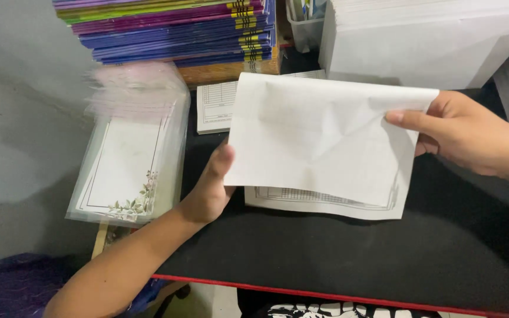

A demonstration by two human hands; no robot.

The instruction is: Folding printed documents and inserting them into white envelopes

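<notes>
Clear plastic sleeve pack (128,159) of floral-bordered white sheets, left of black mat; white carton (425,41) top right.

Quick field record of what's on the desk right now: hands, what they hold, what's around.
left hand: grips the left edge of the folded white sheet
right hand: pinches the sheet's upper right corner
sheet: held over the black desk mat, top part folded forward; printed ruled frame shows along its lower edge
left of sheet: stack of clear sleeves with floral-bordered cards
behind: printed forms, pile of purple notebooks, white paper stack
</notes>
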